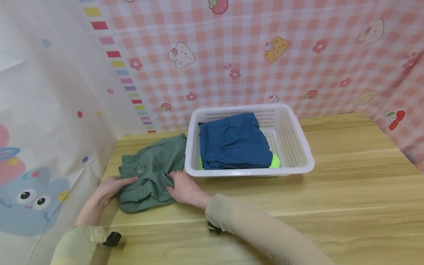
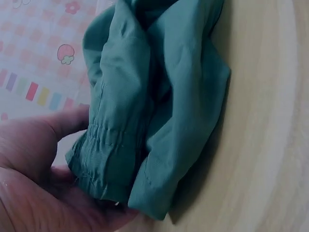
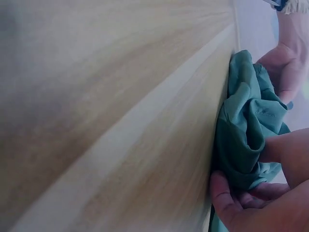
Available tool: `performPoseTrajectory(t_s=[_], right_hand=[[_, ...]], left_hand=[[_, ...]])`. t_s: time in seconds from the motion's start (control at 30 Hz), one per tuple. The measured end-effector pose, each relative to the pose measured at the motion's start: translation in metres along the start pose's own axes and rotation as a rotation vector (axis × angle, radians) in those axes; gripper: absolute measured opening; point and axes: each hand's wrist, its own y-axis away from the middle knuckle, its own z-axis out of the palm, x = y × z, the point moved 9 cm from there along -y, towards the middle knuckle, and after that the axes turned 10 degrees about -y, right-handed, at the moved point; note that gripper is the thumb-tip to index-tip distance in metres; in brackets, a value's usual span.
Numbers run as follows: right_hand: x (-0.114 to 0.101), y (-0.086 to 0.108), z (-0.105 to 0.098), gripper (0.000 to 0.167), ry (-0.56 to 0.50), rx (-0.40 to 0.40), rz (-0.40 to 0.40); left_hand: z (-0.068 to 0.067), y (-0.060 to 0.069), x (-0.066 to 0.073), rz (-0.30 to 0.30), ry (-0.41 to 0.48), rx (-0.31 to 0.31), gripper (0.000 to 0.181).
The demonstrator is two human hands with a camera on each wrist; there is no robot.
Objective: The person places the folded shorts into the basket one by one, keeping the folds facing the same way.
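Folded green pants (image 1: 150,165) with a gathered elastic waistband and a button lie on the table's left side, beside the basket. My left hand (image 1: 107,188) grips them at the waistband end, thumb on top and fingers underneath, as the left wrist view shows around the waistband (image 2: 108,150). On the near right side of the pants, my right hand (image 1: 187,189) pinches a fold of the cloth between thumb and fingers. In the right wrist view, the fingers (image 3: 223,195) of that hand reach under the green cloth (image 3: 241,135).
A white plastic basket (image 1: 251,172) stands at the back middle. Inside lie a folded blue garment (image 1: 235,141) with an elastic waistband and a neon-yellow piece of cloth (image 1: 275,162) under it. Patterned curtains (image 1: 245,55) hang behind and to the left of the wooden table (image 1: 357,184).
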Motion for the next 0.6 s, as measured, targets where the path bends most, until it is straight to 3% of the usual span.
performPoseTrajectory(t_s=[0.17, 0.37, 0.5, 0.6], right_hand=[[0.006, 0.008, -0.005, 0.056, -0.145, 0.041, 0.07], [0.015, 0.011, -0.016, 0.069, -0.369, 0.211, 0.185], [0.019, 0.004, -0.019, 0.077, -0.431, 0.252, 0.207], [0.023, -0.002, -0.019, 0.073, -0.393, 0.232, 0.258]], left_hand=[[0.005, 0.005, -0.003, 0.018, 0.029, -0.036, 0.095], [0.004, 0.01, -0.003, 0.038, -0.009, -0.014, 0.09], [0.003, 0.013, -0.004, 0.044, -0.046, 0.038, 0.089], [0.004, 0.014, -0.005, 0.047, -0.032, 0.066, 0.089]])
